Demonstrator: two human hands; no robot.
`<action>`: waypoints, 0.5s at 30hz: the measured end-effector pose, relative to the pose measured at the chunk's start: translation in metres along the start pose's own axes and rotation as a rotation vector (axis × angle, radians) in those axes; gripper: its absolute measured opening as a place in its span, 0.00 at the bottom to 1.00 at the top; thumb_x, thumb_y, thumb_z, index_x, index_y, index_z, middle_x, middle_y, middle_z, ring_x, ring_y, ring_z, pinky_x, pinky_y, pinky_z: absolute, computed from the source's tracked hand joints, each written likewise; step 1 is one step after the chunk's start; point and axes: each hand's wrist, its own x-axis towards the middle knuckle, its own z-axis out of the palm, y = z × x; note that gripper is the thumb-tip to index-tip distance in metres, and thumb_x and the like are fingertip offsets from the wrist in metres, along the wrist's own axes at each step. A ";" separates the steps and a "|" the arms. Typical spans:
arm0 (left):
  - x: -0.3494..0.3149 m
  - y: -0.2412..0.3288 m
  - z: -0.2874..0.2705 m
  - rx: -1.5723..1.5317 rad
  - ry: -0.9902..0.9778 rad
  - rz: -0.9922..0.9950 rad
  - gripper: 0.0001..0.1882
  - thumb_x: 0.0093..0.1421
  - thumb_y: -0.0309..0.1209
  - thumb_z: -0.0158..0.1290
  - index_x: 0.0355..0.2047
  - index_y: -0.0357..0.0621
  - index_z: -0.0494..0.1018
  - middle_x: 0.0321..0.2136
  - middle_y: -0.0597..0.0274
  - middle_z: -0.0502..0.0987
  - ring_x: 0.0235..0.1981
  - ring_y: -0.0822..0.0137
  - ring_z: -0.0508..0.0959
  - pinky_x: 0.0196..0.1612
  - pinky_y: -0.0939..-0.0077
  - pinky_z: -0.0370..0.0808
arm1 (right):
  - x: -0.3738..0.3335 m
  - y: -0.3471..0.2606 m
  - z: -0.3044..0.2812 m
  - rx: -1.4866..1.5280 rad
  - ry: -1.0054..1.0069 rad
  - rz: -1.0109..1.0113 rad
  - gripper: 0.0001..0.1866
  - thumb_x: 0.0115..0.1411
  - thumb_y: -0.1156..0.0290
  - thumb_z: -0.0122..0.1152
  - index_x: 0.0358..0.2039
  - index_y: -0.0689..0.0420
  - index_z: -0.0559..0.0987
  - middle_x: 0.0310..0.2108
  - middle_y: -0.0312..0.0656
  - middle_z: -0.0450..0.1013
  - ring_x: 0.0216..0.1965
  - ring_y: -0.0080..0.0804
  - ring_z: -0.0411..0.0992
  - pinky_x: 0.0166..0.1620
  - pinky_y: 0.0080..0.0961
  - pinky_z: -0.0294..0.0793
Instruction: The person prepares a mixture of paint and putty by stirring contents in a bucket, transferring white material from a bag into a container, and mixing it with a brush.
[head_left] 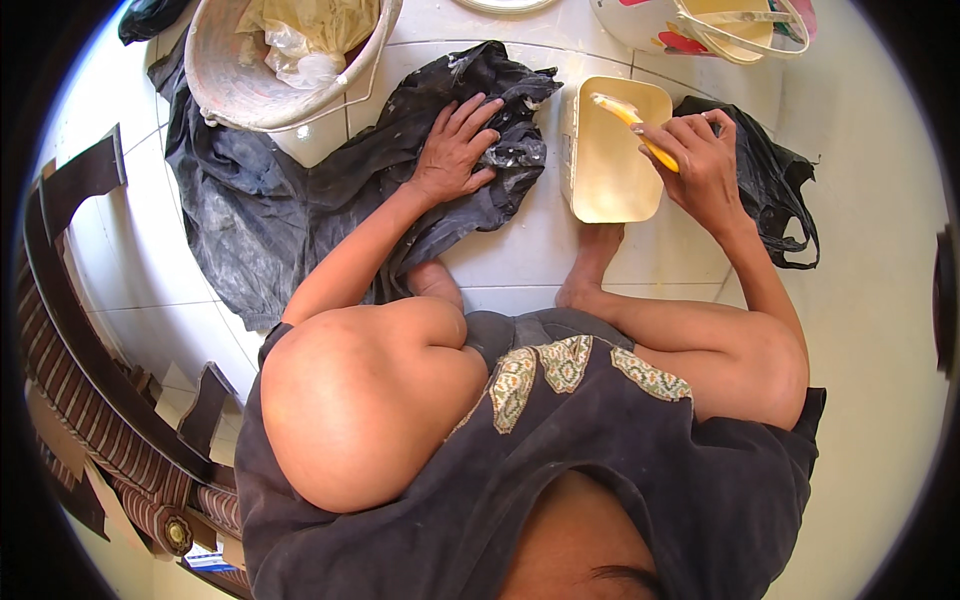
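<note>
My left hand lies spread on a crumpled black cloth smeared with white on the floor. In my right hand is a slim yellow-handled tool, gripped between thumb and fingers. Its pale, whitish-coated end points left, over the far part of a cream rectangular tub. The head of the tool is too small and smeared to name. A thin pale layer coats the inside of the tub, which stands in front of my right foot.
A smeared bucket with a wire handle holds crumpled plastic at the far left. Another white bucket lies far right. A black plastic bag sits beside the tub. A striped dark wooden chair stands left; a pale wall rises right.
</note>
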 end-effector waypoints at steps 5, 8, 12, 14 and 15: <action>0.001 0.002 -0.001 0.029 -0.013 0.006 0.23 0.44 0.35 0.65 0.40 0.47 0.70 0.66 0.61 0.58 0.69 0.55 0.54 0.67 0.48 0.54 | -0.004 0.000 -0.006 -0.075 -0.026 0.105 0.14 0.54 0.70 0.67 0.43 0.50 0.81 0.29 0.33 0.72 0.35 0.31 0.70 0.51 0.36 0.59; 0.001 0.002 -0.002 0.019 0.001 0.012 0.22 0.45 0.34 0.64 0.39 0.47 0.69 0.66 0.61 0.58 0.68 0.55 0.54 0.67 0.48 0.54 | -0.013 0.005 -0.007 -0.026 -0.054 0.198 0.12 0.58 0.70 0.64 0.44 0.52 0.81 0.29 0.35 0.73 0.36 0.32 0.70 0.52 0.36 0.58; 0.000 0.002 -0.002 0.028 -0.003 0.011 0.22 0.45 0.34 0.64 0.39 0.47 0.69 0.66 0.62 0.58 0.68 0.55 0.54 0.66 0.48 0.55 | -0.020 0.007 -0.009 0.061 -0.078 0.246 0.11 0.58 0.68 0.64 0.42 0.51 0.81 0.26 0.34 0.71 0.33 0.31 0.69 0.52 0.37 0.58; 0.001 0.001 0.000 0.036 -0.006 0.014 0.22 0.45 0.34 0.64 0.39 0.47 0.69 0.66 0.62 0.58 0.68 0.55 0.54 0.66 0.48 0.55 | -0.025 0.010 -0.012 0.107 -0.109 0.241 0.10 0.59 0.68 0.63 0.42 0.52 0.81 0.26 0.34 0.71 0.33 0.32 0.68 0.52 0.37 0.58; 0.001 0.001 0.000 0.040 -0.008 0.016 0.22 0.45 0.34 0.64 0.39 0.47 0.69 0.66 0.62 0.58 0.68 0.55 0.54 0.66 0.48 0.55 | -0.026 0.011 -0.014 0.130 -0.124 0.239 0.10 0.59 0.68 0.63 0.42 0.52 0.81 0.27 0.34 0.71 0.33 0.32 0.68 0.52 0.37 0.57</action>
